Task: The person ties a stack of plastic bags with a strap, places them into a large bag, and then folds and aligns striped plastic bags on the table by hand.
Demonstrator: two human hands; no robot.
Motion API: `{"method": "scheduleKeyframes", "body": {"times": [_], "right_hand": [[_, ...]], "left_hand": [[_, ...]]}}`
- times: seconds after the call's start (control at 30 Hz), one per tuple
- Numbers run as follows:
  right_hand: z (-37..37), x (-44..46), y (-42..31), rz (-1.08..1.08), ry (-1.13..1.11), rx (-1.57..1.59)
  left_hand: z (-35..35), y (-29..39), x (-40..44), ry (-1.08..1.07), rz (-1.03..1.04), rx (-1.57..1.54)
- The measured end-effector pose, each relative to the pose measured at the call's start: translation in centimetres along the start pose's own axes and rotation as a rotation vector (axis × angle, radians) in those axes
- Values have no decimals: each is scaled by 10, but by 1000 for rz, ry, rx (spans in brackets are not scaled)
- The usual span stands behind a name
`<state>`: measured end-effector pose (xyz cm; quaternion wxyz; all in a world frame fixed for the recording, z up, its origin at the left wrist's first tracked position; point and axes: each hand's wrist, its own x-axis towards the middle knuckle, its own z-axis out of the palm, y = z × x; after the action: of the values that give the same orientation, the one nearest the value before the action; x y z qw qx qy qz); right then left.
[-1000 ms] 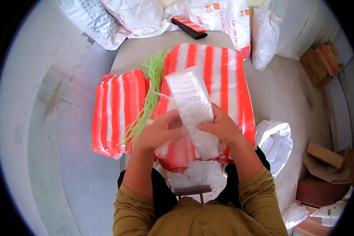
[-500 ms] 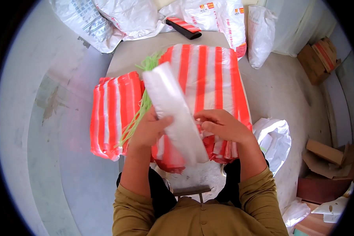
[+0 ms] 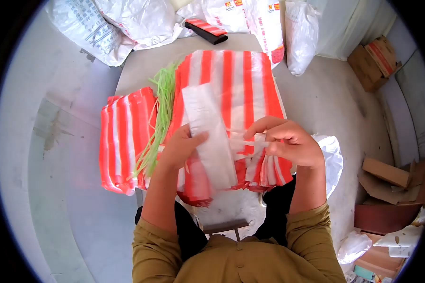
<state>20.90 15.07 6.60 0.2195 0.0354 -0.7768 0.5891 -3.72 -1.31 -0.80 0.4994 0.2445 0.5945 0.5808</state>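
My left hand [image 3: 182, 147] is closed around a long, folded white plastic bundle [image 3: 208, 127], its thumb lying over the front. To the right, my right hand [image 3: 293, 141] pinches a thin whitish strip [image 3: 248, 142] that stretches across to the bundle. Both hands are above a big stack of red-and-white striped plastic bags [image 3: 234, 75], whose gathered ends hang at the near edge. A smaller stack of striped bags [image 3: 127, 137] lies on the left. Between the two stacks runs a bunch of light green strings [image 3: 163, 104].
The stacks rest on a pale table [image 3: 144, 61]. A black roll with a striped piece [image 3: 207, 32] lies at its far end, near large white sacks [image 3: 141, 19]. On the right floor are an open white bag [image 3: 333, 155] and cardboard boxes [image 3: 387, 181].
My right hand has moved right, away from the bundle, and a thin strip now spans the gap. The white bundle has dropped slightly and stands more upright. The whole view has shifted a little.
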Motion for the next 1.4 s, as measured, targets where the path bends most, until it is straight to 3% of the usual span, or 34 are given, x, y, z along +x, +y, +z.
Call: {"method": "scheduleKeyframes", "body": {"times": [0.13,0.23,0.33,0.43,0.53,0.63,0.73,0.83,0.93,0.97,1.0,1.07,1.17,1.27,1.37,1.4], "right_hand": [[-3,-3,-1,-37,-80,180],[7,-2,-19,60,30,93],[14,4,-17,11,99,-45],[29,13,-14,94,108,71],[40,23,-5,46,55,152],[51,30,23,9,129,187],[62,36,26,166,349,389],[67,43,27,126,357,304],[79,50,38,27,223,24],[86,54,38,44,219,-61],[93,55,39,-8,166,-222],[106,57,46,-112,57,-543],[117,63,53,-286,-130,-756],[112,64,59,-382,-97,-706],[94,57,41,86,186,-199],[87,55,40,149,233,-180]], "left_hand": [[16,2,6,-43,-5,4],[28,14,2,24,-58,167],[31,3,9,86,77,291],[41,6,6,207,196,764],[48,5,1,212,236,715],[40,-11,9,287,465,896],[39,-7,3,217,429,815],[39,-8,0,64,442,724],[40,-15,3,4,534,717],[45,-19,3,-28,644,391],[54,-44,16,248,512,670],[52,-45,15,272,460,625],[45,-33,2,108,478,439],[41,-24,-2,23,448,311],[39,-22,-1,60,342,248],[39,-23,-2,82,298,227]]}}
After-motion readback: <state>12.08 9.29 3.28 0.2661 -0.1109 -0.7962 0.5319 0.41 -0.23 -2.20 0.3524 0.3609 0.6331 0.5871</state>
